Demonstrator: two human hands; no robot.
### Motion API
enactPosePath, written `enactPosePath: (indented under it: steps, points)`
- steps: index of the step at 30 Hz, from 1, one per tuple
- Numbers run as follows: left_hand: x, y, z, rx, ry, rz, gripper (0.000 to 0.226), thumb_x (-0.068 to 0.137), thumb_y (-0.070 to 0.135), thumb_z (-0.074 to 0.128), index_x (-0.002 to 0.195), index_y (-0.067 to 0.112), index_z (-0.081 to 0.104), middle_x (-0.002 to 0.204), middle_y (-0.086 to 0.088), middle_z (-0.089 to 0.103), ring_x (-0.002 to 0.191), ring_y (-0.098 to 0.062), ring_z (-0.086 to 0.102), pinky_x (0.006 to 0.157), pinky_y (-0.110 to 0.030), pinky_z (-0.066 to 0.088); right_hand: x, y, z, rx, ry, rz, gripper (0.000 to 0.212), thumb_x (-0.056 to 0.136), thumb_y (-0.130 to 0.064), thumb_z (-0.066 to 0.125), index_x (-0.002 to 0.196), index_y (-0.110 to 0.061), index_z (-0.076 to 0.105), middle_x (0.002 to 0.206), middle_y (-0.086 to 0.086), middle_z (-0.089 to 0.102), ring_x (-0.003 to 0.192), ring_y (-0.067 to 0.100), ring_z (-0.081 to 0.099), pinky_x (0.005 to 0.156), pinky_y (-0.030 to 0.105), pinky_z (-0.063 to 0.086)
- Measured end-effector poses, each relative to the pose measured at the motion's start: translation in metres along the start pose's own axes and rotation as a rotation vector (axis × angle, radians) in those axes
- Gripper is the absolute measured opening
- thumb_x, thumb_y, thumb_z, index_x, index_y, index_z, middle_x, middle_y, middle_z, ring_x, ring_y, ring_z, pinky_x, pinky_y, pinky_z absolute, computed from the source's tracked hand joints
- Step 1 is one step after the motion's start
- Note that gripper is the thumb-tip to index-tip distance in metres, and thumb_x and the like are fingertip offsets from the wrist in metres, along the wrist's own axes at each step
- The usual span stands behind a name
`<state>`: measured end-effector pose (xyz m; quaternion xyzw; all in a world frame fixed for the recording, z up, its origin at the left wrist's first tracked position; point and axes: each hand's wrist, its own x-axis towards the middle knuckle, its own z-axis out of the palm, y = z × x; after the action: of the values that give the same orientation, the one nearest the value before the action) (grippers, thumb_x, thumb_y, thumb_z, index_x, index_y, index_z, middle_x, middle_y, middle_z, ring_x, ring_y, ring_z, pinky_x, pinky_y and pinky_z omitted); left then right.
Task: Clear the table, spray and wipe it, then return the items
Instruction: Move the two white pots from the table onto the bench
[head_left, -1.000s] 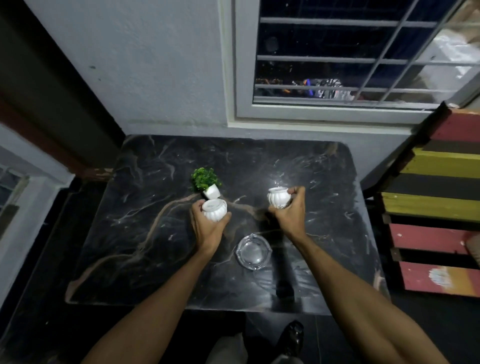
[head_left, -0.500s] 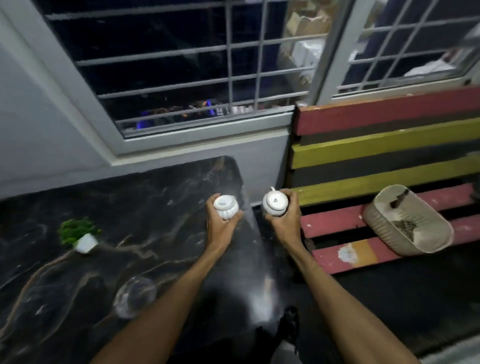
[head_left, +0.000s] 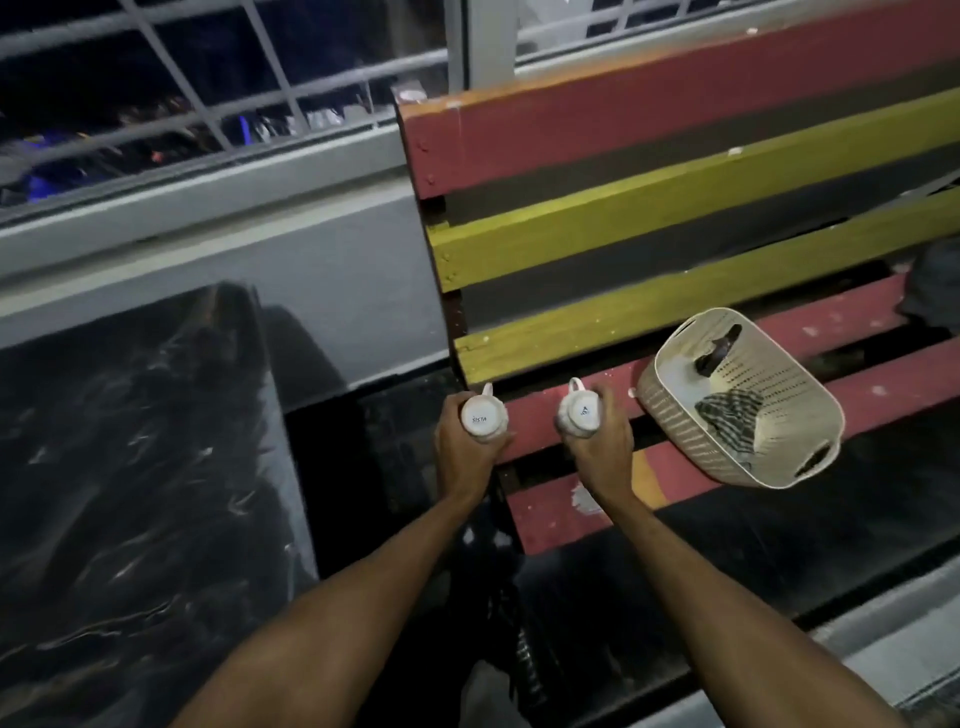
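Observation:
My left hand (head_left: 465, 457) grips a small white ribbed cup (head_left: 483, 418), tipped so its printed base faces me. My right hand (head_left: 602, 449) holds a second white cup (head_left: 579, 413) the same way. Both cups hover over the left end of the red seat slats of a painted wooden bench (head_left: 675, 208). The black marble table (head_left: 130, 467) lies to the left, and the part of it in view is bare. The small plant and the glass ashtray are out of view.
A cream perforated basket (head_left: 675, 421) sits on the bench seat right of my hands, holding a striped cloth (head_left: 730, 415) and a dark spray bottle (head_left: 719, 348). A barred window (head_left: 208, 104) and grey wall run behind. Dark floor lies between table and bench.
I have turned right from the table and carried both cups over to the bench. The plant and the ashtray have left the view; the basket is now close by.

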<state>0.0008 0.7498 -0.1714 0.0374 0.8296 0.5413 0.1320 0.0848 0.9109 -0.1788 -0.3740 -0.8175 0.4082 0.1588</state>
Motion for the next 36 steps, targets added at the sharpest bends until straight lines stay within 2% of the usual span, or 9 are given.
enactPosePath:
  steps: [4, 7, 11, 16, 20, 26, 30, 32, 36]
  points:
    - [0.026, -0.046, 0.052, 0.066, 0.005, -0.017, 0.070, 0.053, 0.014, 0.098, 0.111, 0.011, 0.058, 0.105, -0.002, 0.068, 0.094, -0.022, 0.065, 0.080, -0.042, 0.055, 0.032, 0.053, 0.030, -0.045, -0.030, 0.013, 0.046, 0.077, -0.011, 0.078, 0.118, -0.018, 0.056, 0.106, 0.001, 0.059, 0.097, 0.024, 0.059, 0.079, 0.037, 0.049]
    - [0.037, -0.075, 0.084, 0.103, -0.002, -0.051, 0.073, 0.052, 0.019, 0.098, 0.108, 0.019, 0.052, 0.104, 0.001, 0.063, 0.094, -0.023, 0.062, 0.080, -0.045, 0.053, 0.049, 0.084, 0.050, -0.060, -0.016, 0.021, 0.052, 0.076, -0.005, 0.077, 0.124, -0.013, 0.056, 0.113, 0.004, 0.059, 0.103, 0.024, 0.059, 0.086, 0.037, 0.050]
    - [0.044, -0.098, 0.115, 0.137, -0.010, -0.072, 0.076, 0.054, 0.026, 0.097, 0.106, 0.032, 0.043, 0.103, 0.005, 0.057, 0.094, -0.017, 0.058, 0.080, -0.043, 0.051, 0.063, 0.111, 0.064, -0.088, 0.002, 0.028, 0.052, 0.074, 0.000, 0.077, 0.122, -0.006, 0.057, 0.113, 0.010, 0.060, 0.106, 0.031, 0.059, 0.093, 0.044, 0.049]
    - [0.054, -0.108, 0.134, 0.190, 0.003, -0.093, 0.077, 0.054, 0.025, 0.097, 0.112, 0.022, 0.046, 0.108, 0.002, 0.056, 0.099, -0.019, 0.056, 0.082, -0.041, 0.049, 0.072, 0.123, 0.070, -0.110, -0.028, 0.016, 0.050, 0.070, 0.007, 0.074, 0.116, -0.002, 0.059, 0.109, 0.013, 0.060, 0.103, 0.033, 0.060, 0.089, 0.041, 0.049]
    - [0.058, -0.114, 0.138, 0.224, -0.014, -0.088, 0.078, 0.056, 0.024, 0.096, 0.116, 0.018, 0.047, 0.112, 0.000, 0.056, 0.105, -0.022, 0.056, 0.087, -0.043, 0.049, 0.073, 0.128, 0.076, -0.140, -0.042, -0.015, 0.049, 0.073, 0.002, 0.077, 0.118, -0.002, 0.058, 0.110, 0.013, 0.060, 0.105, 0.032, 0.059, 0.088, 0.028, 0.038]
    - [0.055, -0.117, 0.140, 0.228, -0.012, -0.057, 0.077, 0.059, 0.024, 0.095, 0.118, 0.016, 0.047, 0.116, -0.002, 0.055, 0.107, -0.022, 0.055, 0.089, -0.044, 0.049, 0.073, 0.134, 0.080, -0.144, -0.070, 0.011, 0.059, 0.070, 0.008, 0.071, 0.126, -0.001, 0.053, 0.119, 0.015, 0.058, 0.115, 0.035, 0.056, 0.099, 0.039, 0.044]
    - [0.053, -0.111, 0.133, 0.198, -0.070, -0.102, 0.090, 0.055, 0.021, 0.097, 0.127, 0.013, 0.045, 0.124, -0.005, 0.054, 0.114, -0.023, 0.054, 0.096, -0.042, 0.048, 0.069, 0.130, 0.071, -0.123, -0.172, 0.088, 0.087, 0.066, 0.010, 0.072, 0.144, -0.004, 0.038, 0.139, 0.013, 0.048, 0.131, 0.032, 0.046, 0.109, 0.041, 0.042]
    - [0.048, -0.105, 0.120, 0.182, -0.132, -0.114, 0.103, 0.055, 0.020, 0.098, 0.139, 0.012, 0.039, 0.135, -0.007, 0.049, 0.126, -0.024, 0.050, 0.105, -0.039, 0.044, 0.063, 0.121, 0.061, -0.130, -0.194, 0.096, 0.096, 0.064, 0.007, 0.075, 0.149, -0.008, 0.032, 0.147, 0.012, 0.041, 0.136, 0.030, 0.042, 0.113, 0.039, 0.038]
    - [0.028, -0.076, 0.065, 0.159, -0.215, -0.135, 0.116, 0.059, 0.022, 0.097, 0.151, 0.010, 0.028, 0.153, -0.010, 0.037, 0.140, -0.023, 0.039, 0.115, -0.033, 0.034, 0.036, 0.073, 0.040, -0.187, -0.170, 0.062, 0.092, 0.069, -0.009, 0.081, 0.146, -0.015, 0.033, 0.147, 0.011, 0.038, 0.137, 0.031, 0.040, 0.112, 0.049, 0.040]
